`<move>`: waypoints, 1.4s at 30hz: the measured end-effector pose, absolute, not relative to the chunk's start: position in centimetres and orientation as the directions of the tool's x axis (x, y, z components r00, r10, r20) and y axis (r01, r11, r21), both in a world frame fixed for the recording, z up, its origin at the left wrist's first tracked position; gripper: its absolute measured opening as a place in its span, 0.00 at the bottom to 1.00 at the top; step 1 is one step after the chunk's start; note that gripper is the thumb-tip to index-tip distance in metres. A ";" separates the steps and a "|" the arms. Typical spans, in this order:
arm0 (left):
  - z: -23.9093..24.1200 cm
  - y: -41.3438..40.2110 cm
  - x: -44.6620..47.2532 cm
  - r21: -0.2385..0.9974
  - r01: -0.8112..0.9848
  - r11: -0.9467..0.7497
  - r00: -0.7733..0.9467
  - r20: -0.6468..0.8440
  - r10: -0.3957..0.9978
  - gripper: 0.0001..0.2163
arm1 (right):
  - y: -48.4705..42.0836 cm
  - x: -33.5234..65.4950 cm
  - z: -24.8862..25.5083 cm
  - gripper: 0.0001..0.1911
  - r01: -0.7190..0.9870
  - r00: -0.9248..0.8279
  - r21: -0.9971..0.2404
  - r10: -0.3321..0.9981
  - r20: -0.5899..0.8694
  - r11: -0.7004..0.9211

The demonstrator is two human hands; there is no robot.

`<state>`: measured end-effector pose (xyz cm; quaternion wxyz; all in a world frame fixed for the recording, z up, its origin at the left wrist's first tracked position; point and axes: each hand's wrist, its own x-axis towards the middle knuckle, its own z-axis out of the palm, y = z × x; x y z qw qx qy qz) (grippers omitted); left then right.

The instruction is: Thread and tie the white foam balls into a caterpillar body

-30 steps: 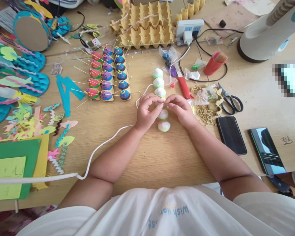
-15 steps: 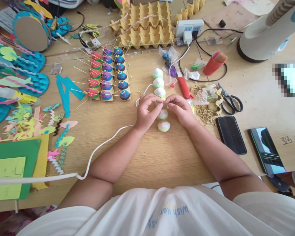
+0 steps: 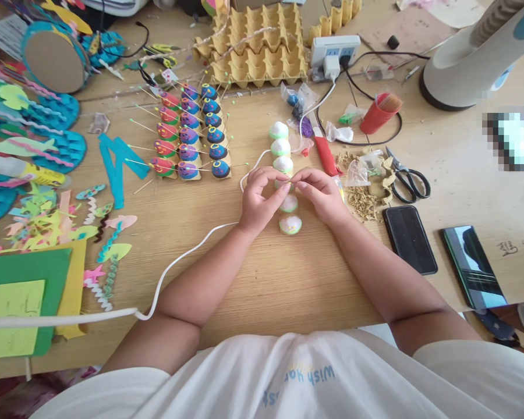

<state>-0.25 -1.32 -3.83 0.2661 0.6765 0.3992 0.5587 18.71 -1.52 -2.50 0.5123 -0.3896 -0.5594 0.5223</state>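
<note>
My left hand (image 3: pixel 261 199) and my right hand (image 3: pixel 321 196) meet at the fingertips above a row of white clay domes with green rims. Each hand is closed in a pinch. A tiny bit of something sits between the fingertips, too small to name. Nearest me is a white dome (image 3: pixel 290 225) with small yellow spots on it. Another white dome (image 3: pixel 289 203) lies just below my fingertips, and one under them is mostly covered. Farther off, the end dome (image 3: pixel 279 129) looks plain white with a green edge.
Decorated red, purple and blue clay domes (image 3: pixel 188 135) with pins stand in rows to the left. A red-handled knife (image 3: pixel 325 154), black scissors (image 3: pixel 408 177), a red cup (image 3: pixel 379 113) and a phone (image 3: pixel 410 239) lie right. A white cable (image 3: pixel 174 262) crosses the left side.
Both hands keep their pinch over the row, with barely any finger movement. The whole view has shifted very slightly.
</note>
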 end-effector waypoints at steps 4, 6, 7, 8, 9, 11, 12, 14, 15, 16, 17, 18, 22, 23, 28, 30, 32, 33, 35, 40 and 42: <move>-3.6 -1.3 -0.2 0.810 0.263 -0.524 0.075 0.524 0.848 0.08 | -1.5 18.7 -2.4 0.21 -0.071 -0.182 -0.978 0.962 0.205 0.195; -3.6 -1.3 -0.2 0.810 0.270 -0.520 0.084 0.518 0.851 0.08 | -1.4 18.7 -2.4 0.22 -0.046 -0.180 -0.975 0.958 0.223 0.218; -3.6 -1.3 -0.2 0.811 0.270 -0.519 0.086 0.517 0.852 0.08 | -1.4 18.7 -2.4 0.23 -0.038 -0.178 -0.974 0.957 0.227 0.224; -3.6 -1.3 -0.2 0.812 0.269 -0.518 0.085 0.516 0.853 0.08 | -1.4 18.7 -2.4 0.23 -0.034 -0.177 -0.973 0.957 0.230 0.227; -3.6 -1.3 -0.2 0.814 0.269 -0.515 0.083 0.513 0.854 0.08 | -1.4 18.7 -2.4 0.23 -0.033 -0.177 -0.973 0.957 0.231 0.228; -3.6 -1.3 -0.2 0.817 0.266 -0.512 0.079 0.511 0.856 0.08 | -1.4 18.7 -2.4 0.22 -0.035 -0.179 -0.972 0.956 0.234 0.231; -3.6 -1.3 -0.2 0.817 0.260 -0.514 0.079 0.513 0.855 0.07 | -1.4 18.7 -2.4 0.22 -0.036 -0.182 -0.972 0.954 0.236 0.234; -3.7 -1.3 -0.2 0.817 0.251 -0.520 0.079 0.518 0.852 0.07 | -1.4 18.7 -2.4 0.22 -0.042 -0.183 -0.971 0.954 0.237 0.234; -3.7 -1.3 -0.2 0.816 0.252 -0.520 0.079 0.519 0.851 0.07 | -1.4 18.7 -2.4 0.22 -0.047 -0.181 -0.972 0.955 0.233 0.228; -3.7 -1.3 -0.2 0.815 0.258 -0.519 0.081 0.517 0.852 0.07 | -1.4 18.6 -2.4 0.22 -0.054 -0.177 -0.974 0.958 0.226 0.220; -3.7 -1.3 -0.3 0.814 0.268 -0.515 0.083 0.513 0.855 0.07 | -1.4 18.6 -2.5 0.23 -0.060 -0.175 -0.976 0.961 0.216 0.209; -3.7 -1.3 -0.3 0.814 0.277 -0.511 0.085 0.509 0.857 0.07 | -1.4 18.6 -2.5 0.23 -0.066 -0.174 -0.978 0.963 0.205 0.197; -3.7 -1.3 -0.3 0.810 0.284 -0.512 0.090 0.510 0.856 0.08 | -1.4 18.5 -2.5 0.25 -0.104 -0.186 -0.983 0.968 0.168 0.151; -3.7 -1.3 -0.3 0.811 0.281 -0.514 0.089 0.511 0.855 0.08 | -1.4 18.4 -2.5 0.25 -0.116 -0.189 -0.983 0.969 0.161 0.141; -3.7 -1.3 -0.3 0.817 0.265 -0.512 0.093 0.507 0.857 0.08 | -1.5 18.3 -2.4 0.24 -0.142 -0.200 -0.984 0.970 0.135 0.108; -3.7 -1.3 -0.3 0.814 0.273 -0.512 0.094 0.507 0.857 0.09 | -1.5 18.3 -2.4 0.24 -0.145 -0.201 -0.983 0.970 0.138 0.110; -3.7 -1.3 -0.3 0.810 0.274 -0.518 0.091 0.514 0.853 0.08 | -1.5 18.3 -2.4 0.24 -0.148 -0.198 -0.982 0.970 0.144 0.115; -3.7 -1.3 -0.3 0.809 0.268 -0.523 0.090 0.520 0.849 0.08 | -1.5 18.3 -2.4 0.24 -0.148 -0.197 -0.982 0.970 0.145 0.116; -3.8 -1.3 -0.3 0.808 0.256 -0.531 0.087 0.528 0.845 0.07 | -1.5 18.4 -2.4 0.24 -0.146 -0.194 -0.983 0.971 0.142 0.115; -3.8 -1.3 -0.3 0.814 0.254 -0.523 0.089 0.519 0.850 0.07 | -1.5 18.3 -2.4 0.24 -0.149 -0.191 -0.983 0.972 0.138 0.110; -3.9 -1.3 -0.2 0.814 0.244 -0.526 0.086 0.523 0.848 0.07 | -1.5 18.3 -2.4 0.25 -0.155 -0.191 -0.982 0.973 0.133 0.104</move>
